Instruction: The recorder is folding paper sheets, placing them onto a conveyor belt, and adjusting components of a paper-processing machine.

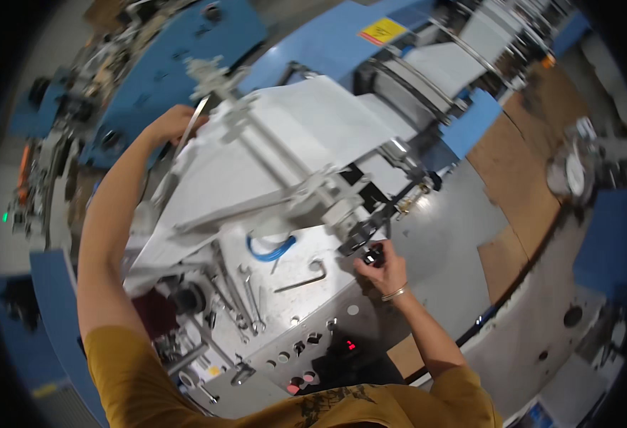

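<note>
My right hand (390,272) is closed round a small black knob (372,255) below a dark bracket at the right front of the machine. My left arm reaches up to the far left side, where my left hand (173,125) is beside a slanted metal bar (189,133). Its fingertips are partly hidden at the edge of the white sheet, so their grip does not show. Between my hands the broad white sheet (206,182) runs through the machine, under a grey metal crossbar (274,146) with clamps.
Below the sheet a metal plate holds several wrenches (252,299), a hex key (300,284) and a coil of blue tube (270,250). A control panel (306,357) with knobs and a red display is close to my body. Blue machine housings (178,64) stand behind.
</note>
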A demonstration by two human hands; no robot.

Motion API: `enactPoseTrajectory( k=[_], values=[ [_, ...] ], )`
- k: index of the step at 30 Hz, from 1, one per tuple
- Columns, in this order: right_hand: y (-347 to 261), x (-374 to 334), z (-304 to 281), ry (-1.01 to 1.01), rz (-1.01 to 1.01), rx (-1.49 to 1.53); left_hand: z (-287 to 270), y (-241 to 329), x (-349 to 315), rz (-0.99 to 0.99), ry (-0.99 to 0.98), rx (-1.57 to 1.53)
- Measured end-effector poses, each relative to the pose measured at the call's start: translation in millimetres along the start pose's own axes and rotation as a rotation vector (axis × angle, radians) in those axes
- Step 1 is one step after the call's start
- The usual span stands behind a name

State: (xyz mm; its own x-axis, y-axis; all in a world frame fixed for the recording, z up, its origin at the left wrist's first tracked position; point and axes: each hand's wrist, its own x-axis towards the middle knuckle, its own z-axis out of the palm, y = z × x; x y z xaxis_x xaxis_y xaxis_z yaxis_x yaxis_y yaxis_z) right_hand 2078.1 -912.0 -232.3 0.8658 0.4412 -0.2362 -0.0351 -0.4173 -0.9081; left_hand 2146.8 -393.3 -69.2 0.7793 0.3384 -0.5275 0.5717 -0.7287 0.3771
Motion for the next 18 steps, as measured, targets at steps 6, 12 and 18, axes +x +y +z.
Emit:
enactPoseTrajectory(
  k=[6,12,18],
  values=[
    [-4.9,0.6,-9.2,-0.055,0.15,0.181,30.9,36.2,32.1,0.133,-0.178,0.072],
    [-3.3,-5.4,-0.7,-0.117,0.258,0.319,43.4,-3.9,73.3,0.052,-0.189,-0.381],
    [11.5,-18.7,20.5,-0.077,0.195,0.341,59.2,31.7,41.3,0.466,-0.014,0.015]
  ],
)
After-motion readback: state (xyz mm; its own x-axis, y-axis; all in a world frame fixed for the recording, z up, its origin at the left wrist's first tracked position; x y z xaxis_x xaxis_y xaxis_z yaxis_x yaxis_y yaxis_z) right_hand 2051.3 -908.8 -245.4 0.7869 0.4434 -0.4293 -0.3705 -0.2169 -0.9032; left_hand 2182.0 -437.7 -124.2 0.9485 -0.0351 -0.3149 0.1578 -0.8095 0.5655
